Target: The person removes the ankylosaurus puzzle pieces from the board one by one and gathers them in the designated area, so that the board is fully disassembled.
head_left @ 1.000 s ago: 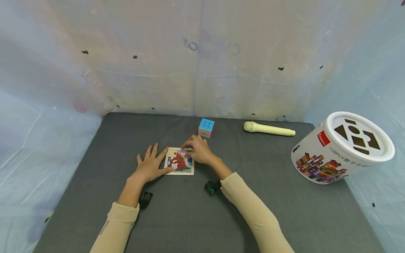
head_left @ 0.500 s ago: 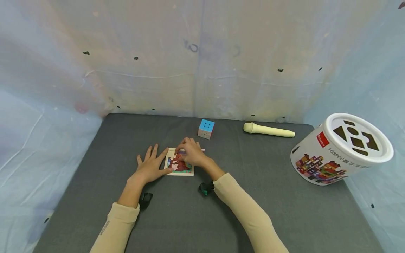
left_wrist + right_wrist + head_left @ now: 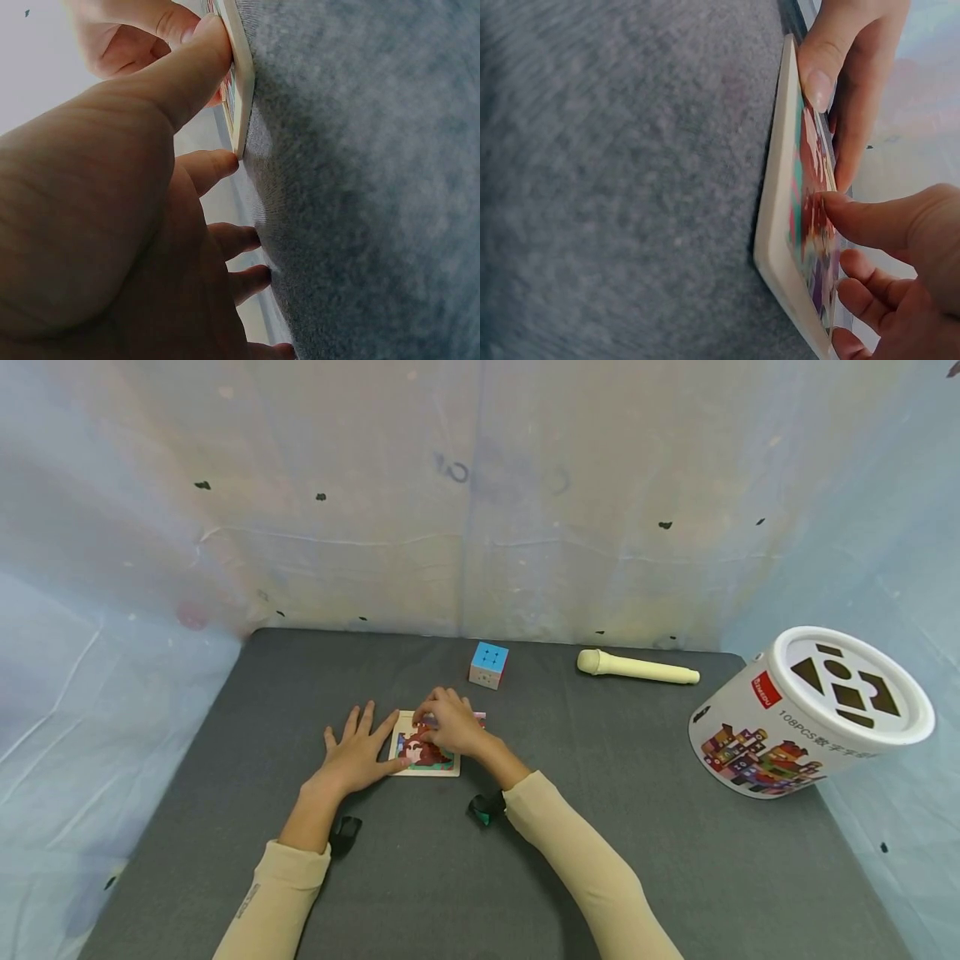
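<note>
1. The puzzle (image 3: 433,758) lies flat on the dark tabletop (image 3: 420,877), between my hands.
2. My left hand (image 3: 357,756) is spread, thumb on the puzzle's near left part, index fingertip touching its edge; it grasps nothing.
3. My right hand (image 3: 457,722) bends over the far right part, thumb touching the picture. A pink strip (image 3: 480,718) shows past it on the right; whether I pinch that, I cannot tell.
4. I judge the step in hand to be working a puzzle piece while my left hand steadies the board; the next move calls for light right fingertips and firm left pressure.
5. Beyond stands the cube (image 3: 489,664); farther right, the stick (image 3: 637,666) and tub (image 3: 810,714).
</note>
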Demonstrator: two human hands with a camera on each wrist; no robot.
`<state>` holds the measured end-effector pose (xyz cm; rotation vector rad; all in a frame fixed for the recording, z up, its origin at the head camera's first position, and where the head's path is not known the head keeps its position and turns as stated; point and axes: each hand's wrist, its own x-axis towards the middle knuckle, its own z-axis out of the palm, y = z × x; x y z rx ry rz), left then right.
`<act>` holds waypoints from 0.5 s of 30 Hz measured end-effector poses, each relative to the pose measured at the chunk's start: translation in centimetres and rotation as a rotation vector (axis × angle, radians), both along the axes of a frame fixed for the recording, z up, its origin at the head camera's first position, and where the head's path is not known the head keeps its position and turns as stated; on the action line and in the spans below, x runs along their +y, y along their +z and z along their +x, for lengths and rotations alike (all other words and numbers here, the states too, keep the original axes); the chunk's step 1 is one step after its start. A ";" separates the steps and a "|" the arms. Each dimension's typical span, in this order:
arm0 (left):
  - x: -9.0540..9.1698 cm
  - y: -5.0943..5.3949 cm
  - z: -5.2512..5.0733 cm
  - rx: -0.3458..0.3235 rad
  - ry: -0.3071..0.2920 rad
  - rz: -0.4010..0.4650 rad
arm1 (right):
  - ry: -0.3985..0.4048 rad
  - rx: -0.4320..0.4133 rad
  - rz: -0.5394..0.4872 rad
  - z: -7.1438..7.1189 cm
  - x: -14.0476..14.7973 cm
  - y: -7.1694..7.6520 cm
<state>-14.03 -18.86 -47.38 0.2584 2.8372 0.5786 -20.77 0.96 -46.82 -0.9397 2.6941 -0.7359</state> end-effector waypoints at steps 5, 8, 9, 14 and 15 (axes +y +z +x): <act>0.0 0.2 0.1 0.000 0.000 -0.008 | 0.009 0.000 0.007 0.0 0.0 0.0; 0.0 0.2 0.0 -0.003 0.000 -0.006 | 0.008 -0.001 0.009 0.0 0.0 0.1; 0.0 0.2 0.0 -0.002 0.000 -0.005 | 0.008 -0.001 0.006 0.1 0.0 0.1; 0.0 0.2 0.0 -0.005 0.002 0.012 | 0.004 0.005 0.003 0.1 0.0 0.1; 0.0 0.2 0.0 -0.009 0.002 0.013 | 0.004 0.005 0.003 0.1 0.0 0.1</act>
